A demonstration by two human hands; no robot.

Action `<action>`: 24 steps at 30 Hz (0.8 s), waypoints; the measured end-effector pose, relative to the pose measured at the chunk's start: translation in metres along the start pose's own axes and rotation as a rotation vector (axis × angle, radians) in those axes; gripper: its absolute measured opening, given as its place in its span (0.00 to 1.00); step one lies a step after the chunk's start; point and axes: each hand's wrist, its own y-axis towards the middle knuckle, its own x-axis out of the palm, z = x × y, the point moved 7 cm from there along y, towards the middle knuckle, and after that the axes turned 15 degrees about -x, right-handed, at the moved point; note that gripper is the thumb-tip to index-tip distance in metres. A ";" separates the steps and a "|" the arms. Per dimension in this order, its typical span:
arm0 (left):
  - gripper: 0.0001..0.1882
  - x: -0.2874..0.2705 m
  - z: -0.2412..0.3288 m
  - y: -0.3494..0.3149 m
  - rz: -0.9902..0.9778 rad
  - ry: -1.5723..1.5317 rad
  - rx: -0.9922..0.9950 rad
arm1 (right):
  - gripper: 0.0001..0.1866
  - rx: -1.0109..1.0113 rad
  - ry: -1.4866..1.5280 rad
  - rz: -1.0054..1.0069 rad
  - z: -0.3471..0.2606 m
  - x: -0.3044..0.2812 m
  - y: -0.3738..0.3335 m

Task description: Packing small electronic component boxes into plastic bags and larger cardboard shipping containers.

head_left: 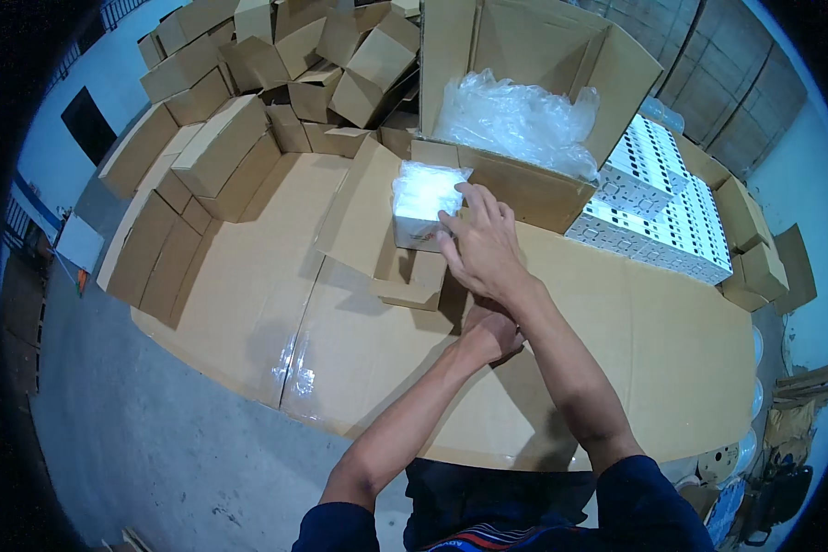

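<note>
We see the right hand (480,247) laid against the near side of a small box (423,213), its fingers (465,204) spread and pressing on the box's right face and top edge; they rest on it open rather than wrapped around it. The box is wrapped in clear plastic film on top and sits on a folded flap (363,216) of cardboard, just in front of the big open carton (524,101). The left hand (492,333) lies lower, tucked under the right forearm, so we cannot tell whether its fingers are open or closed, nor whether it holds anything. Both forearms come in from the lower edge and cross, with dark sleeves at the elbows. The table (616,368) is covered in flat sheets of cardboard taped together. The carton stands with its flaps up and has a crumpled clear plastic liner (515,120) inside. To its right lies a stack of white printed packs (658,207), and further right a few small brown boxes (754,253). At the far left and along the back, many plain brown cartons (248,83) are piled loosely.
</note>
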 end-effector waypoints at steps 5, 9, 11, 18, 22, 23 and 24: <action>0.20 -0.005 0.025 0.012 -0.029 -0.037 -0.090 | 0.26 0.075 0.128 -0.076 0.016 -0.001 -0.018; 0.24 -0.021 0.053 0.026 -0.004 -0.307 -0.180 | 0.35 0.110 0.460 0.029 0.044 -0.038 -0.058; 0.24 -0.027 0.078 0.049 0.014 -0.208 -0.123 | 0.29 0.129 0.414 0.205 0.078 -0.061 -0.096; 0.22 0.004 0.155 0.104 0.147 -0.089 -0.030 | 0.12 0.235 0.194 0.437 0.226 -0.195 -0.227; 0.20 0.030 0.191 0.130 0.131 -0.060 -0.083 | 0.14 0.389 0.050 0.522 0.321 -0.275 -0.275; 0.20 0.032 0.199 0.133 0.127 -0.050 -0.072 | 0.14 0.434 0.043 0.544 0.343 -0.291 -0.281; 0.19 0.038 0.208 0.140 0.127 -0.037 -0.074 | 0.14 0.448 0.028 0.556 0.368 -0.305 -0.292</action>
